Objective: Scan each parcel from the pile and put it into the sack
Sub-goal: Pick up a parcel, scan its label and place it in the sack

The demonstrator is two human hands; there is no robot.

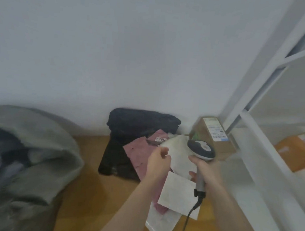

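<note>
Our parcels (pixel 140 150) lie on the wooden floor (pixel 88 192) by a white wall (pixel 116 49); labels unreadable. Our right hand (pixel 205 170) grips the scanner (pixel 200 149); our left hand (pixel 158 160) is curled, its hold unclear.

Motion blur smears the printed white label on the brown cardboard box (pixel 214 132), while the frame's left edge crops the grey-green woven sack (pixel 33 161), its dark contents indistinct.

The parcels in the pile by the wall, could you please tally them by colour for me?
Black: 2
Pink: 1
White: 3
Brown cardboard box: 1
Total: 7 visible; blur may hide others.
</note>
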